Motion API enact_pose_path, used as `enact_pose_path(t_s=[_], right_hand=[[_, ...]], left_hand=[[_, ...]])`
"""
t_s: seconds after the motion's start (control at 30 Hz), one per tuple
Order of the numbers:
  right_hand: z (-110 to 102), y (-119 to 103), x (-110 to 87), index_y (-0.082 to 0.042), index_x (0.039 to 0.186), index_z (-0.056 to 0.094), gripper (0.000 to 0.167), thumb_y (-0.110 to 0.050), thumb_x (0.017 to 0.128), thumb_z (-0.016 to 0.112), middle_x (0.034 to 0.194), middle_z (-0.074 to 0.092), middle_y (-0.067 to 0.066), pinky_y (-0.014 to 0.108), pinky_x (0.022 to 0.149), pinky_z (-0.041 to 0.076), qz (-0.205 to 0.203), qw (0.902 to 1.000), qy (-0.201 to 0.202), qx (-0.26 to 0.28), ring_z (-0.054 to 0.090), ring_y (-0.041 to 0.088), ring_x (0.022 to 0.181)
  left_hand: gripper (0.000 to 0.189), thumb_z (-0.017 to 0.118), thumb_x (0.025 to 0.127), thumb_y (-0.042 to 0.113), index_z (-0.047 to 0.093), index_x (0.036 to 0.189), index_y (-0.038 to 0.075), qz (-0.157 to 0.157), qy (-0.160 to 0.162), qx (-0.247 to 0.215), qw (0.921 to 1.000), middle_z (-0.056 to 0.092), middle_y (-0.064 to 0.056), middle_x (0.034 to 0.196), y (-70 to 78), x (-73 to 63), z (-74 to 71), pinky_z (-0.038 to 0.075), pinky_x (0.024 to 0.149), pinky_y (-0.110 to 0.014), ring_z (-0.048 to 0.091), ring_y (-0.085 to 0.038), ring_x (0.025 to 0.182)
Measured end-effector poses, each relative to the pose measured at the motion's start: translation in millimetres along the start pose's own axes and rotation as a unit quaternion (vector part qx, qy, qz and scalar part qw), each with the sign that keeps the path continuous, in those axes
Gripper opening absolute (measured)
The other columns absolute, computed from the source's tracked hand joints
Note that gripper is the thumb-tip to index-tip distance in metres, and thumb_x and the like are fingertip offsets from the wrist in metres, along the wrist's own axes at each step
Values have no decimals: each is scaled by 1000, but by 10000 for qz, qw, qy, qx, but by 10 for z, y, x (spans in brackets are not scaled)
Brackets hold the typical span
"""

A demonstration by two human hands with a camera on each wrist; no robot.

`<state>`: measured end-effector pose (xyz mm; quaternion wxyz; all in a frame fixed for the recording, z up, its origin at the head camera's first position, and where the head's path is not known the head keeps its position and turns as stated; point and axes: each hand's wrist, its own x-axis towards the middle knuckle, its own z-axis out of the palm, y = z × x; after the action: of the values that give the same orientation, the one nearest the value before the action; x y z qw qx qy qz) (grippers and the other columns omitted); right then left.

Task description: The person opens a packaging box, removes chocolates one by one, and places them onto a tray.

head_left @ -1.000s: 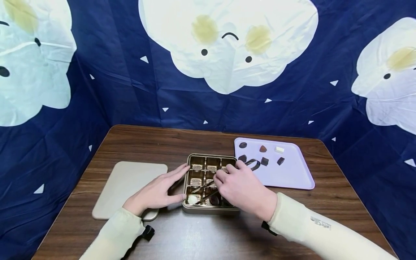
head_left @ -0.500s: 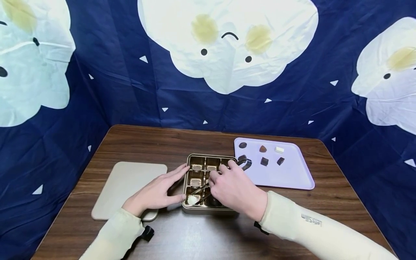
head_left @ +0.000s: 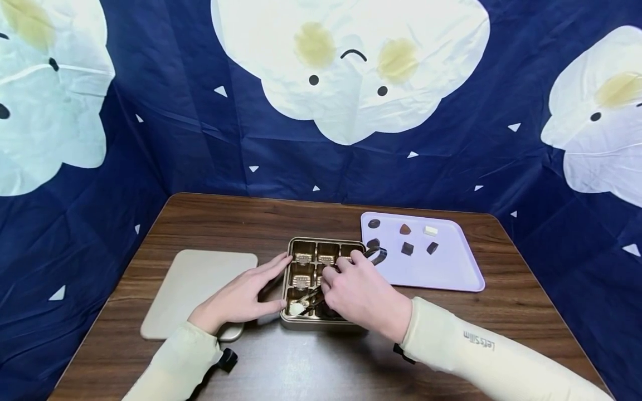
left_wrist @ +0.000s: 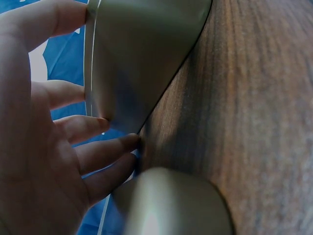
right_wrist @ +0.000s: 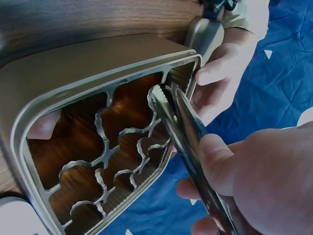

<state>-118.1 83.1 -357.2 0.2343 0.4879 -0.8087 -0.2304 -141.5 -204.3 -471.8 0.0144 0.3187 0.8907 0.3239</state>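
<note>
My right hand [head_left: 356, 289] grips a pair of metal tongs [right_wrist: 183, 142], whose bent end sticks out past my knuckles toward the tray. The tongs' tips reach into the front-left compartment of a gold tin [head_left: 326, 327] and stand at a white chocolate [head_left: 297, 308]. Whether they pinch it is not plain. The tin has a divided brown-gold insert, its right part hidden by my right hand. My left hand [head_left: 244, 295] rests on the tin's left side with extended fingers. In the left wrist view, fingertips [left_wrist: 101, 124] touch the tin's wall [left_wrist: 142, 54].
A beige lid [head_left: 193, 284] lies left of the tin, partly beneath my left hand and forearm. A lilac tray [head_left: 441, 275] at the back right bears several chocolates, among them a white one [head_left: 430, 230] and a reddish-brown one [head_left: 405, 229]. Cloth [head_left: 281, 145] hangs behind the table.
My right hand has shifted slightly left, and the arms of the tongs have drawn closer together near the white chocolate. My left hand keeps its place on the tin.
</note>
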Motion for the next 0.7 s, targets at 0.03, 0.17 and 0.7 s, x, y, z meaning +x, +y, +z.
enact_pose_path(t_s=[0.03,0.17,0.7], right_hand=[[5,3,-6,-26,86,78,15,-32,95,68,81,65,-7,34,64,42,4,10000,11,-8,57,18,69],[20,15,-25,-26,84,77,14,-31,94,68,80,64,-8,34,63,41,30,10000,92,-20,56,18,69],[0,73,-57,-23,95,79,14,-26,96,65,88,69,-9,34,65,44,26,9995,305,62,58,18,73]], left_hand=[[94,73,93,51,28,168,15,-5,-4,-1,10000,30,-19,170,0,1,-1,35,118,-67,39,-36,151],[94,73,93,49,28,168,15,-25,-17,-3,10000,30,-19,170,3,6,-2,35,118,-66,38,-37,152],[95,74,93,47,27,168,14,-55,-51,-2,10000,28,-19,171,14,7,-6,35,118,-66,37,-38,152]])
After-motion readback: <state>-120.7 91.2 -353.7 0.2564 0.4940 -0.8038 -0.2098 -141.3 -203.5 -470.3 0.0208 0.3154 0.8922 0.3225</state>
